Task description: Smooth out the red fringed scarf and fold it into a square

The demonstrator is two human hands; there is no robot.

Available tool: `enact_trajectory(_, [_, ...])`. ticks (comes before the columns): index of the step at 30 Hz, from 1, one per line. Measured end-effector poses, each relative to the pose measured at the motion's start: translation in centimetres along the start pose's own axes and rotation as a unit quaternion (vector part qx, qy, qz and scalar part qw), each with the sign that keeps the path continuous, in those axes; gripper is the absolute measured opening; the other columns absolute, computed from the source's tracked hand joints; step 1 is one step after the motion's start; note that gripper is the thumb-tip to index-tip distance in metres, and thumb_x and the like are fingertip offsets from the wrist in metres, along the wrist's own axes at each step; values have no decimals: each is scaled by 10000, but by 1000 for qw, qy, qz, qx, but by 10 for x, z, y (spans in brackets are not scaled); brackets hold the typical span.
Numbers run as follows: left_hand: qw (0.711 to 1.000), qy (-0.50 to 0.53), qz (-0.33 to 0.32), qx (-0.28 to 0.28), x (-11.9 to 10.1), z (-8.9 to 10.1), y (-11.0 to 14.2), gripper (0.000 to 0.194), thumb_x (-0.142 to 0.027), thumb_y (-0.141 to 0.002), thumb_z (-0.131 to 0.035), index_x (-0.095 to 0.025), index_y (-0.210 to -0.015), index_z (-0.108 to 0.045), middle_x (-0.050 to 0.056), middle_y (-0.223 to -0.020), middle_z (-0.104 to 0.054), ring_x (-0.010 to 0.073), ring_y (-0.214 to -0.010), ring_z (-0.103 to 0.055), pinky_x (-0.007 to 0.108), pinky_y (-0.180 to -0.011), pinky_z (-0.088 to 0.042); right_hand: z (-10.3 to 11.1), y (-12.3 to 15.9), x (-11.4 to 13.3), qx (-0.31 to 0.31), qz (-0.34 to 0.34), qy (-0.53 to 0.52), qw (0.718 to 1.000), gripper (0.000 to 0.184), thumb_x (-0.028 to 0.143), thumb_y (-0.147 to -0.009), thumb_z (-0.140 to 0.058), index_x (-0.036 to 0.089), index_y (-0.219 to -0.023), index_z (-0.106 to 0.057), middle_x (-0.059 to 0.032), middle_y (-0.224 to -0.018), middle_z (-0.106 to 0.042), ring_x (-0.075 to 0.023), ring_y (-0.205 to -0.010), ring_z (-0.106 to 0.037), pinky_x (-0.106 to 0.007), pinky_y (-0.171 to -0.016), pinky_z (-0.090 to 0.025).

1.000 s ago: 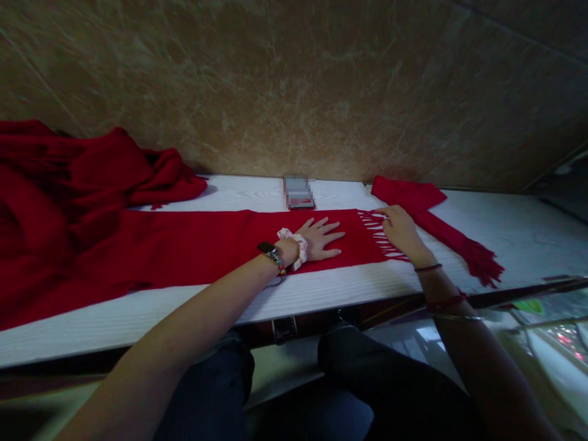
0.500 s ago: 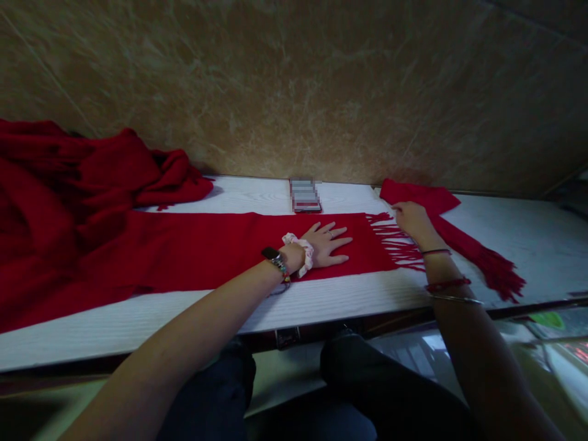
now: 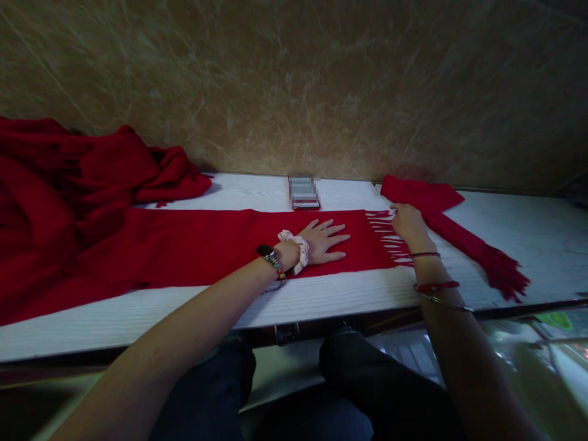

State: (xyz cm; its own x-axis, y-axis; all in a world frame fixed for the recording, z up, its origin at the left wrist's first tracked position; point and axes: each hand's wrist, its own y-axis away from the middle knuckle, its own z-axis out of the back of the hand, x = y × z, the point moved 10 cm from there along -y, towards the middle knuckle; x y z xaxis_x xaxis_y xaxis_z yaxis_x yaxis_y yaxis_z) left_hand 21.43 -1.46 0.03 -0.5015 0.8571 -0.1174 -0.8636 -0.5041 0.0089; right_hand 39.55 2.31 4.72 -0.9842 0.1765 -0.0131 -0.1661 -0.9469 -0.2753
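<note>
A red scarf [image 3: 206, 245] is spread flat along the white table, its fringe [image 3: 386, 236] pointing right. My left hand [image 3: 324, 242] lies flat on it near the fringed end, fingers spread. At the far corner of the fringe, my right hand [image 3: 408, 222] is closed in a pinch on a few strands; the fingertips partly cover them. Just beyond that hand is a second, folded red scarf [image 3: 427, 195], whose tasselled end trails toward the table's front edge.
A heap of red scarves [image 3: 138, 165] covers the left of the table [image 3: 257, 306]. By the wall [image 3: 294, 86] lies a phone [image 3: 304, 192] with a blurred screen. My knees are under the front edge, and clear plastic [image 3: 528, 349] shows at the lower right.
My right hand has shifted slightly left and toward me along the fringe, whose strands now lie straighter. The left hand stays flat on the scarf.
</note>
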Motion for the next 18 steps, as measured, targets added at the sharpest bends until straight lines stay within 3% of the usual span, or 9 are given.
enact_trajectory(2, [1000,0,0,1,0,-1,0,566,-544,-858,-293,-268,-1352,-282,26,-1437,-216,268,-1314,-143,493,-1033,-142,4,0,20,-15,53,-25,998,433,28,-748,-332,48,-1125,-544,-176,-1069,-594,-232,-1006,-531,-340,-865,-389])
enact_trajectory(5, [1000,2,-2,-1,1,-2,0,570,-546,-858,-287,-264,-1353,-283,31,-1437,-217,273,-1313,-144,496,-1032,-140,-8,2,52,25,138,-42,989,450,16,-728,-367,84,-1133,-551,-129,-1111,-584,-186,-1033,-510,-281,-910,-361])
enact_trajectory(9, [1000,3,-3,-8,4,-4,-1,553,-555,-855,-281,-294,-1341,-297,12,-1436,-220,265,-1315,-138,495,-1035,-130,-23,0,35,48,90,-6,995,429,-5,-719,-366,56,-1083,-584,-175,-1040,-595,-232,-1007,-521,-331,-877,-386])
enact_trajectory(13, [1000,0,3,-5,5,-5,0,540,-551,-856,-282,-302,-1335,-306,6,-1436,-222,257,-1315,-147,484,-1037,-134,-15,-3,11,8,41,5,999,434,2,-730,-342,-16,-1115,-540,-247,-1090,-550,-298,-1070,-474,-428,-877,-382])
enact_trajectory(16, [1000,2,4,-7,4,-4,0,560,-559,-853,-276,-285,-1341,-300,13,-1436,-221,264,-1313,-147,491,-1035,-139,-9,-2,32,-17,103,-36,994,450,89,-811,-317,49,-1243,-439,-191,-1278,-445,-249,-1190,-385,-420,-960,-331])
enact_trajectory(18, [1000,2,6,-9,3,-3,1,575,-560,-853,-270,-269,-1348,-290,19,-1437,-219,267,-1314,-143,492,-1035,-137,-22,0,49,32,143,-60,987,445,201,-863,-310,97,-1289,-387,-147,-1353,-380,-228,-1247,-321,-433,-996,-294])
